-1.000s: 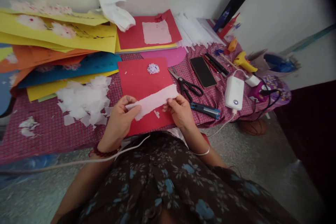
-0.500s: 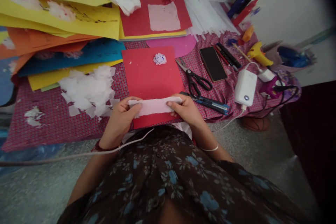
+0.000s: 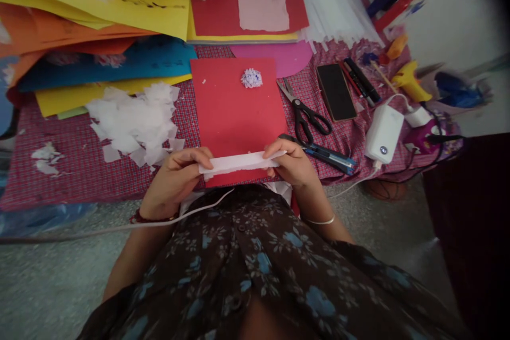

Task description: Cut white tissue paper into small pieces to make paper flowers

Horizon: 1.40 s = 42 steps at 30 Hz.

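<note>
A narrow strip of white paper (image 3: 239,162), apparently folded lengthwise, is stretched level between my two hands. My left hand (image 3: 177,175) pinches its left end, and my right hand (image 3: 292,162) grips the other end between thumb and fingers. Just beneath the strip lies a red paper sheet (image 3: 235,111) on the checked cloth. Near that sheet's upper right sits a small white-and-purple crumpled paper cluster (image 3: 252,78). To the right of the sheet are black-handled scissors (image 3: 306,114) and a blue utility knife (image 3: 330,158), close to my right hand.
Left of the red sheet is a heap of torn white paper pieces (image 3: 133,122). Coloured sheets (image 3: 131,5) are stacked behind it. A phone (image 3: 336,92), several pens (image 3: 360,79), a white power bank (image 3: 383,135) and a yellow glue gun (image 3: 410,81) lie on the right. A white cable (image 3: 119,227) crosses at left.
The paper between my hands now looks narrower, with its lower edge doubled. My fingers have shifted along its upper edge. The view has moved slightly.
</note>
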{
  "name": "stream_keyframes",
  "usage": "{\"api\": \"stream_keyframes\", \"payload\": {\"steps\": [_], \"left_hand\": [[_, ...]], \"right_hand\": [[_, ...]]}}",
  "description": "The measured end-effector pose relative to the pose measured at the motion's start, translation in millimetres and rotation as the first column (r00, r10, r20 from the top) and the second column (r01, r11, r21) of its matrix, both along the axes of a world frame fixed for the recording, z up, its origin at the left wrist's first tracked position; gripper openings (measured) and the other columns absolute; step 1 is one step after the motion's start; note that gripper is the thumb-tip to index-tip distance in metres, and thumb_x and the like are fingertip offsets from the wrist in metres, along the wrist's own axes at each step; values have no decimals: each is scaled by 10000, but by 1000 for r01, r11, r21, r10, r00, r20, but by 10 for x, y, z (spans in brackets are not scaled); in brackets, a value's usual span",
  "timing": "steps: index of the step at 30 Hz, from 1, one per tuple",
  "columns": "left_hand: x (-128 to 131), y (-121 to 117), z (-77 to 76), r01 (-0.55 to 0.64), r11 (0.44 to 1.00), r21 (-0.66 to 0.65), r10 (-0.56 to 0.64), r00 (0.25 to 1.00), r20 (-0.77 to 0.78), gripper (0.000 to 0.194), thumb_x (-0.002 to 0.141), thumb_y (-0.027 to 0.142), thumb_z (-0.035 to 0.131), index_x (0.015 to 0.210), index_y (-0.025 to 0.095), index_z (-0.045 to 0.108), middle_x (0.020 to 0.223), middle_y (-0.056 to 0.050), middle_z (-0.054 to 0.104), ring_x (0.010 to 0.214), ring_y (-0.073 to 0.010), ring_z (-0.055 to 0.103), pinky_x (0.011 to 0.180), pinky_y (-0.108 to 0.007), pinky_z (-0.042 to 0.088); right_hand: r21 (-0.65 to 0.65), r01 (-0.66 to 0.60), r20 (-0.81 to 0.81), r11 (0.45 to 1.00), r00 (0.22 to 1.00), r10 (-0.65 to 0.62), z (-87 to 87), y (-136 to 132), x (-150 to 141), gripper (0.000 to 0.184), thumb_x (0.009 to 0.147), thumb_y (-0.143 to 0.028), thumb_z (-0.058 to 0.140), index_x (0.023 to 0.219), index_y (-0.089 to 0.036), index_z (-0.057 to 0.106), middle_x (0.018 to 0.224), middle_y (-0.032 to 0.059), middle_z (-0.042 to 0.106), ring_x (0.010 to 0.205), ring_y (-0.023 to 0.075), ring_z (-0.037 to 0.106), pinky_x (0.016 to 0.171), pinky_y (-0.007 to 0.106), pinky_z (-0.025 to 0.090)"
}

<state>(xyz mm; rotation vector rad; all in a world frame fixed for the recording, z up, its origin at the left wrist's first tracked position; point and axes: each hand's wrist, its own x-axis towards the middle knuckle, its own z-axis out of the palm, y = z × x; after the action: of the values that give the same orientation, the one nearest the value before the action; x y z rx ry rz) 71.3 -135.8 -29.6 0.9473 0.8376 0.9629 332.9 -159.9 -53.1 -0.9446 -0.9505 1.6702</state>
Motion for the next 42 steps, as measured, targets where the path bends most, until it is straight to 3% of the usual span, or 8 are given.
{"api": "stream_keyframes", "payload": {"steps": [14, 17, 21, 26, 31, 34, 38, 42], "left_hand": [[-3, -9, -22, 30, 997, -65, -26, 998, 64, 83, 717, 211, 804, 660, 232, 747, 731, -20, 563, 589, -116, 498, 549, -268, 373], [-9, 10, -34, 34, 998, -55, -31, 998, 63, 123, 738, 298, 787, 678, 195, 757, 734, -38, 586, 601, -127, 514, 551, -273, 383], [1, 23, -61, -54, 998, 36, 57, 995, -81, 362, 814, 459, 704, 602, 166, 705, 663, -49, 583, 653, -149, 508, 591, -283, 385], [69, -15, -30, -114, 993, 42, 122, 950, -287, 381, 728, 220, 779, 557, 186, 440, 632, 29, 472, 594, -110, 373, 553, -259, 285], [60, -16, 48, -47, 999, 19, 51, 919, -391, 192, 756, 206, 735, 892, 229, 602, 681, 55, 504, 578, -106, 406, 542, -240, 304], [3, 5, 106, 115, 993, -8, -104, 863, -494, 351, 796, 264, 709, 1141, 233, 654, 683, 56, 505, 591, -114, 438, 541, -234, 326], [-67, 7, 172, 266, 964, -33, -227, 747, -625, 220, 841, 347, 674, 991, 197, 732, 798, 4, 624, 703, -136, 544, 618, -246, 400], [-88, -25, 190, 229, 973, -35, -199, 747, -634, 156, 833, 331, 677, 795, 180, 689, 728, 13, 617, 643, -120, 527, 578, -232, 386]], "right_hand": [[91, -69, -94, 993, 993, 78, 0, -11, 17, 146, 880, -314, 761, 815, -192, 712, 678, -37, 631, 532, 53, 579, 500, 153, 456], [105, -74, -84, 992, 993, 83, -20, 1, 23, 151, 886, -303, 750, 808, -186, 696, 678, -38, 625, 533, 53, 569, 516, 159, 467], [163, -138, -41, 977, 988, 146, -19, 19, 83, 133, 917, -297, 710, 859, -178, 710, 718, -21, 639, 588, 67, 595, 578, 182, 498], [219, -244, 42, 945, 970, 241, 63, 26, 151, 326, 915, -469, 690, 980, -154, 742, 837, 26, 654, 707, 110, 637, 660, 234, 517], [253, -150, 211, 956, 973, 97, 162, 8, 101, 326, 967, -419, 628, 759, -173, 675, 724, 2, 620, 644, 100, 574, 600, 225, 453], [350, -89, 303, 933, 953, -23, 213, -10, 80, 330, 964, -341, 638, 676, -183, 608, 664, -16, 581, 606, 95, 510, 583, 234, 405], [444, -82, 378, 892, 920, -104, 266, -46, 89, 293, 960, -268, 631, 682, -187, 591, 675, -16, 576, 619, 100, 497, 587, 246, 388], [517, -91, 415, 851, 897, -156, 294, -82, 103, 253, 955, -232, 627, 705, -194, 607, 695, -14, 585, 629, 103, 520, 589, 250, 395]]}}
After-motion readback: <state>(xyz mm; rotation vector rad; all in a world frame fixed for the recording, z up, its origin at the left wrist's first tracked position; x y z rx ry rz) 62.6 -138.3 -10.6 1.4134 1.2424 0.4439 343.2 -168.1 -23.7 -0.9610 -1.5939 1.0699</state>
